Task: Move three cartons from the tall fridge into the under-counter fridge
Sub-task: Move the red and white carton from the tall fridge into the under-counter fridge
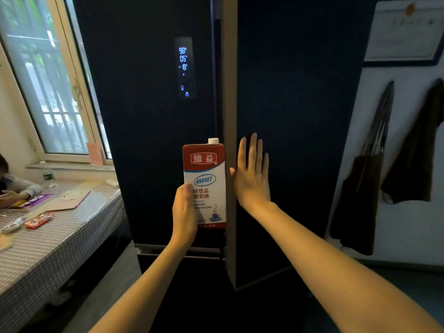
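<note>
A red and white carton (pixel 208 174) with a white cap stands upright in front of the tall dark fridge (pixel 149 121). My left hand (pixel 184 212) grips its lower left side. My right hand (pixel 252 174) lies flat with straight fingers on the fridge's right door (pixel 295 111), which stands slightly ajar, its grey edge showing beside the carton. The fridge's inside is hidden. The under-counter fridge is not in view.
A table (pixel 55 241) with a checked cloth runs along the left under a window, bearing snack packets, a board and a bottle. A person sits at its far left end. Dark aprons (pixel 365 179) hang on the white wall at right.
</note>
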Demonstrator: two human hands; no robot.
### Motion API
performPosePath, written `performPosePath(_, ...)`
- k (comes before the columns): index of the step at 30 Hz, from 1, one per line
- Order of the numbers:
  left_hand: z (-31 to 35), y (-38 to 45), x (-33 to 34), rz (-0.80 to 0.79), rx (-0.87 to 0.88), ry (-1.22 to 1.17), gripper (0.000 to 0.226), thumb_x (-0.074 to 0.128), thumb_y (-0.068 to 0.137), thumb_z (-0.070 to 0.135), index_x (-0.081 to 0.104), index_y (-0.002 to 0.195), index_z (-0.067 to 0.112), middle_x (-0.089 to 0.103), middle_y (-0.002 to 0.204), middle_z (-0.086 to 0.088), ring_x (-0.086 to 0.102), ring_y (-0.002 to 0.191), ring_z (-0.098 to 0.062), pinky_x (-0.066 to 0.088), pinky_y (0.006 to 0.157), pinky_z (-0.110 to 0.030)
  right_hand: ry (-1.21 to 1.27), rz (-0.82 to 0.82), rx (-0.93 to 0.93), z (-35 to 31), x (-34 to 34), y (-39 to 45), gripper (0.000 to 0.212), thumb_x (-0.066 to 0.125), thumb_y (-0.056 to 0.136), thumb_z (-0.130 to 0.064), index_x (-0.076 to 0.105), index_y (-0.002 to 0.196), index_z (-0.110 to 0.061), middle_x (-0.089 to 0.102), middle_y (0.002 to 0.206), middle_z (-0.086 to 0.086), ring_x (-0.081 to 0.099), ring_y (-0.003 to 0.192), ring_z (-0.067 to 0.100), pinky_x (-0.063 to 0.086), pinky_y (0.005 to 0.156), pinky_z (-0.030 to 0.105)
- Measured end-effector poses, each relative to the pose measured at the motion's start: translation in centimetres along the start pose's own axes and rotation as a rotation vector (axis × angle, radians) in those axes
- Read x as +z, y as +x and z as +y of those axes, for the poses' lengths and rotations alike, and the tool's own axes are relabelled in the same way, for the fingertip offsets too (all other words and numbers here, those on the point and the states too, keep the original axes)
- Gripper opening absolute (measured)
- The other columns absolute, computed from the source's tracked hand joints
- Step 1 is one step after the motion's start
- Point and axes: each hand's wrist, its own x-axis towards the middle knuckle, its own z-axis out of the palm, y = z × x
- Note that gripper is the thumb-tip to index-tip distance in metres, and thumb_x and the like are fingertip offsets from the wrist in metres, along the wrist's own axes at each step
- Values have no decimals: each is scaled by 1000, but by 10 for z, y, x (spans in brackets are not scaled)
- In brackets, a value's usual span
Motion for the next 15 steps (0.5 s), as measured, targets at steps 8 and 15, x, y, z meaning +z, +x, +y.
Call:
performPosePath(8,-33,72,-40,-59,-27,-67,43,42,92,60,53,115,25,71,112,0,76,94,-9,60,69,-20,-115,8,88,-23,64,49,104,62,92,-37,-10,161,-6,-13,167,24,-4,155,43,15,122,65)
performPosePath(15,-63,110,-65,-100,-91,-128,45,42,91,58,55,114,22,72,115,-4,75,100,-17,61,81,-33,-245,-11,91,-18,106,76,84,44,104,-42,-8,162,-11,-15,168,21,-9,156,40,14,123,63)
